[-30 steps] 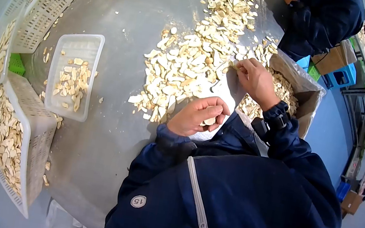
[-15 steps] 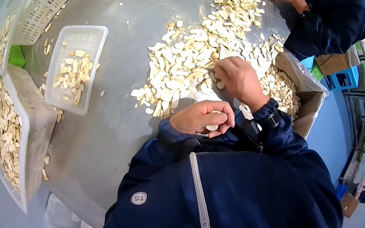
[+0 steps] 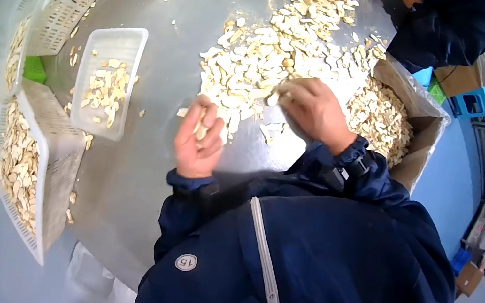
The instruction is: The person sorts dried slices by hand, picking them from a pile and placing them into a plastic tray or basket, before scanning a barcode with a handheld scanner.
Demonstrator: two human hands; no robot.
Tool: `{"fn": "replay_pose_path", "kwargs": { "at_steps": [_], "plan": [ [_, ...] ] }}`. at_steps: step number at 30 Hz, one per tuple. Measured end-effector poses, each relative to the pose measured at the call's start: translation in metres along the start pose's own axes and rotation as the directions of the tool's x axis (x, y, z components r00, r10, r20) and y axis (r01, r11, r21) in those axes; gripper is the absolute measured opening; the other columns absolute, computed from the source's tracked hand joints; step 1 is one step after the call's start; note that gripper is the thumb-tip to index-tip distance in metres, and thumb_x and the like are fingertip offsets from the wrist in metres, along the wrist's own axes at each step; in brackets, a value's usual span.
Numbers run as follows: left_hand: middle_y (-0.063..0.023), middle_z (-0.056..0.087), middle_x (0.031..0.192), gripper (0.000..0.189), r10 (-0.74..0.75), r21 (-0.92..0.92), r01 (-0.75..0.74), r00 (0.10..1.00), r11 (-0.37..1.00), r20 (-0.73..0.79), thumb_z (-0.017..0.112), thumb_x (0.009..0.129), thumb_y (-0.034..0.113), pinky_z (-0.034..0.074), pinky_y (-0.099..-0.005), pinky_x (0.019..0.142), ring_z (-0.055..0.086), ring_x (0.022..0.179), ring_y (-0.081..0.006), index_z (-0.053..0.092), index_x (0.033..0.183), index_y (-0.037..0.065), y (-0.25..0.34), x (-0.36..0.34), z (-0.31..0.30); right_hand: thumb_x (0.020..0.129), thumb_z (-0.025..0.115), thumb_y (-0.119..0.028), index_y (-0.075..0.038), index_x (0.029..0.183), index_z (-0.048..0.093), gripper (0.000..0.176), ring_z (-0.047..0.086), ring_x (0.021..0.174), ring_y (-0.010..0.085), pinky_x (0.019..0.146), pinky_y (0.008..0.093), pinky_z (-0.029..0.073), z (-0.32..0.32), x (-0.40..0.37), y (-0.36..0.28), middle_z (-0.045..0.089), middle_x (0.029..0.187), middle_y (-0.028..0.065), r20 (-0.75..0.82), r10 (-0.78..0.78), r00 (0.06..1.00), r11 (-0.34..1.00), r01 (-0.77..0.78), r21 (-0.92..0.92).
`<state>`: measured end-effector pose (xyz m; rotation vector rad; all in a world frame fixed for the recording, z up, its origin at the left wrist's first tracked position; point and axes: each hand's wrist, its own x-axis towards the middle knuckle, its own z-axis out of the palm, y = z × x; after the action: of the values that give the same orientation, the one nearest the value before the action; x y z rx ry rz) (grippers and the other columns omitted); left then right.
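Observation:
A heap of pale dried slices with brownish edges [image 3: 248,65] spreads over the metal table. My left hand [image 3: 198,144] is raised at the heap's near-left edge, palm up, its fingers curled around one or more slices [image 3: 201,130]. At the heap's near side my right hand [image 3: 317,114] reaches in palm down, with its thumb and fingers pinched on a slice [image 3: 273,99]. A few loose slices lie on the metal between the two hands.
A shallow clear plastic tray [image 3: 138,68] holding some slices stands on the left. White perforated baskets [image 3: 58,184] full of slices line the left edge. A lined carton [image 3: 430,136] of slices is at my right. A co-worker's sleeve [image 3: 445,35] shows at the top right.
My left hand has moved left, away from my body, and turned palm up. My right hand has shifted slightly left along the heap. More bare metal shows between them.

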<state>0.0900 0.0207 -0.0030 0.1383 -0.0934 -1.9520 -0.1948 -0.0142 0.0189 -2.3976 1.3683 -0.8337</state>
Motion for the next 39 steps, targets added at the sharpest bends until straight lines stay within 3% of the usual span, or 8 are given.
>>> {"fn": "replay_pose_path", "kwargs": {
  "at_steps": [11, 12, 15, 20, 23, 28, 35, 39],
  "plan": [
    [-0.0027, 0.05, 0.094, 0.042, 0.186, 0.105, -0.158, 0.912, 0.982, -0.366, 0.038, 0.114, 0.016, 0.028, -0.0181, 0.038, 0.041, 0.064, -0.0073, 0.044, 0.153, 0.0, 0.02, -0.073, -0.02, 0.089, 0.077, -0.017, -0.014, 0.106, 0.077, 0.018, 0.065, 0.09, 0.0301, 0.081, 0.0404, 0.055, -0.007, -0.016, 0.008, 0.07, 0.096, 0.0062, -0.076, 0.088, 0.993, 0.996, -0.088, 0.0],
    [-0.0022, 0.053, 0.097, 0.043, 0.134, 0.116, -0.105, 0.95, 0.988, -0.283, 0.04, 0.113, 0.013, 0.029, -0.0173, 0.039, 0.042, 0.066, -0.0065, 0.042, 0.155, 0.001, 0.015, -0.065, -0.022, 0.088, 0.078, -0.017, -0.013, 0.105, 0.076, 0.017, 0.064, 0.089, 0.03, 0.081, 0.0403, 0.055, -0.007, -0.015, 0.005, 0.069, 0.095, 0.006, -0.069, 0.063, 0.996, 0.998, -0.063, 0.001],
    [-0.001, 0.054, 0.1, 0.045, 0.152, 0.322, 0.023, 0.849, 0.946, -0.506, 0.045, 0.111, 0.012, 0.03, -0.017, 0.04, 0.043, 0.067, -0.0067, 0.042, 0.155, 0.002, -0.02, -0.022, 0.01, 0.085, 0.081, -0.017, -0.012, 0.102, 0.075, 0.019, 0.066, 0.095, 0.0303, 0.083, 0.0384, 0.055, -0.007, -0.016, 0.005, 0.07, 0.099, 0.0078, -0.028, 0.122, 0.992, 0.993, -0.122, 0.008],
    [-0.0019, 0.054, 0.102, 0.049, -0.076, 0.272, 0.194, 0.918, 0.943, -0.39, 0.052, 0.109, 0.017, 0.031, -0.0165, 0.04, 0.047, 0.071, -0.0073, 0.043, 0.156, 0.005, -0.051, 0.01, 0.031, 0.092, 0.075, -0.012, -0.006, 0.108, 0.072, 0.018, 0.07, 0.094, 0.0282, 0.082, 0.037, 0.057, -0.024, -0.026, 0.015, 0.073, 0.101, 0.0103, -0.059, 0.169, 0.984, 0.985, -0.17, -0.016],
    [-0.0018, 0.053, 0.099, 0.041, -0.074, 0.33, 0.205, 0.926, 0.921, -0.369, 0.051, 0.11, 0.019, 0.031, -0.0165, 0.04, 0.046, 0.071, -0.0078, 0.048, 0.148, 0.005, -0.05, 0.005, 0.033, 0.099, 0.071, -0.013, -0.003, 0.117, 0.07, 0.021, 0.074, 0.097, 0.0178, 0.084, 0.0282, 0.057, -0.04, -0.03, 0.007, 0.075, 0.109, 0.0122, 0.191, 0.605, 0.773, 0.706, -0.632, 0.319],
    [-0.0021, 0.053, 0.097, 0.031, 0.003, 0.419, 0.237, 0.868, 0.876, -0.496, 0.047, 0.111, 0.021, 0.031, -0.0167, 0.038, 0.046, 0.071, -0.0083, 0.053, 0.138, 0.006, -0.041, -0.014, 0.034, 0.108, 0.061, -0.015, 0.007, 0.136, 0.059, 0.036, 0.072, 0.104, 0.0131, 0.087, 0.0251, 0.058, -0.023, -0.038, 0.018, 0.072, 0.114, 0.0078, 0.328, 0.552, 0.767, 0.316, -0.556, 0.769],
    [-0.0061, 0.055, 0.097, 0.031, -0.042, 0.386, 0.251, 0.879, 0.888, -0.475, 0.047, 0.112, 0.026, 0.032, -0.0167, 0.036, 0.052, 0.072, -0.0114, 0.055, 0.132, 0.004, -0.044, -0.02, 0.03, 0.105, 0.065, -0.013, 0.005, 0.131, 0.064, 0.032, 0.071, 0.097, 0.009, 0.084, 0.023, 0.057, -0.019, -0.023, 0.008, 0.073, 0.105, 0.004, 0.388, 0.522, 0.76, 0.206, -0.554, 0.807],
    [-0.0079, 0.057, 0.099, 0.036, -0.07, 0.418, 0.259, 0.906, 0.87, -0.417, 0.044, 0.113, 0.032, 0.033, -0.0165, 0.036, 0.055, 0.074, -0.0129, 0.057, 0.129, 0.002, -0.047, -0.018, 0.024, 0.101, 0.07, -0.014, 0.0, 0.119, 0.071, 0.023, 0.061, 0.083, 0.004, 0.076, 0.0222, 0.052, -0.012, -0.023, -0.003, 0.069, 0.093, -0.0034, 0.412, 0.495, 0.765, 0.318, -0.601, 0.733]
  ]
}}
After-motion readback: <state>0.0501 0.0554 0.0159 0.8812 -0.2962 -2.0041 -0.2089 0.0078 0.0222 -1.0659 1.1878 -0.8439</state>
